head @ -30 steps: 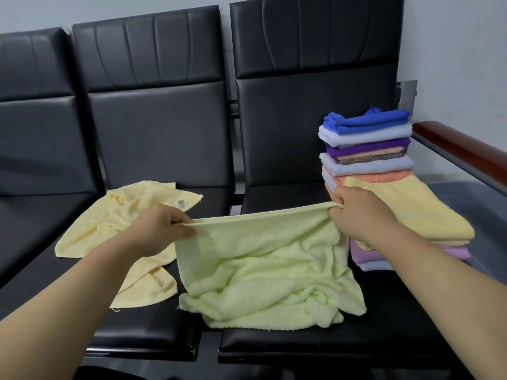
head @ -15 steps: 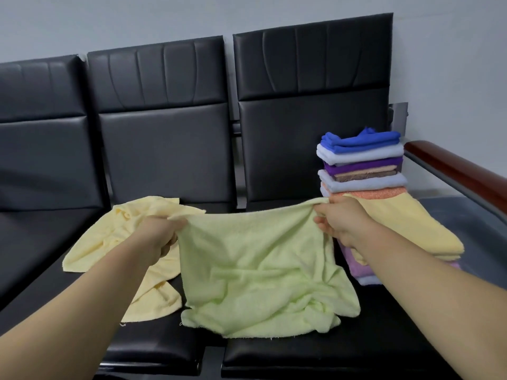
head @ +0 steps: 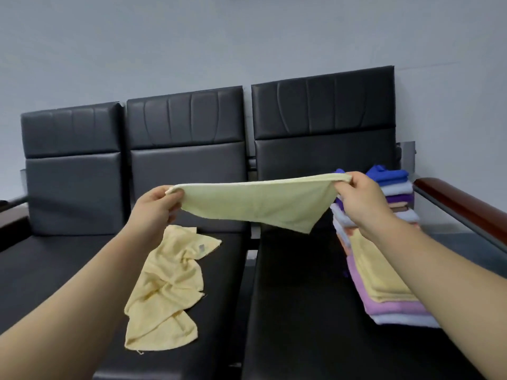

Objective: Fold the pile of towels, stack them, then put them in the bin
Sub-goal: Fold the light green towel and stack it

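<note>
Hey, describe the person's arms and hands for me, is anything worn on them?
Both are bare. The left hand and right hand have no gloves, and no rings show. The left forearm and right forearm show no sleeves, watch or bracelet up to the frame edge.

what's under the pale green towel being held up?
Bare black seat and the gap between seats; the crumpled yellow towel lies lower left. The pale green towel hides a strip of backrest.
</note>
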The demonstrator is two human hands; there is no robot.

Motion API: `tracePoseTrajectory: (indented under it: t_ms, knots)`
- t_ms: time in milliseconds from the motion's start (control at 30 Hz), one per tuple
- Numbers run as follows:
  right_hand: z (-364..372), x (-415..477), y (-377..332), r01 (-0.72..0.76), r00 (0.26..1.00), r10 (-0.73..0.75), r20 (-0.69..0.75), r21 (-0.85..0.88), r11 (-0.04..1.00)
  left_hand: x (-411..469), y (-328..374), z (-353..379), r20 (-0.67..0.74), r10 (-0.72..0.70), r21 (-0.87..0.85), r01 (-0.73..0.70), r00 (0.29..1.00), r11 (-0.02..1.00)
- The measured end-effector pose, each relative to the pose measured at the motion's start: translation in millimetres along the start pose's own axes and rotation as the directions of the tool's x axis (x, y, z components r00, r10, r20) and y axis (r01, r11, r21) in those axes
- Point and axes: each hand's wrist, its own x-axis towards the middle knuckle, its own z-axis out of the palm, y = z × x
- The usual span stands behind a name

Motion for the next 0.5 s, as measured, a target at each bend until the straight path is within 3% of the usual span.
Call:
tracePoseTrajectory:
  t_ms: [233,333,400,500]
  knots:
    - [20,-70,81,-0.097,0.972,0.134,0.193,-0.189,0.977,-53,-87,-15,0.043,-0.149,0.373,0.122,0.988,0.92]
    - [30,-82,105,-0.187,0.891,0.34,0.301,-0.437,0.88,-66,-106,-13,0.117,-0.159,0.636,0.049,0.98,0.771]
    - [33,-87,110,-0.243,0.831,0.454,0.321,-0.524,0.816,-68,-109,-16,0.15,-0.226,0.659,0.073,0.962,0.749]
    - [36,-92,111,-0.359,0.778,0.554,0.296,-0.515,0.779,-67,-118,-24,0.139,-0.291,0.686,0.12,0.947,0.718]
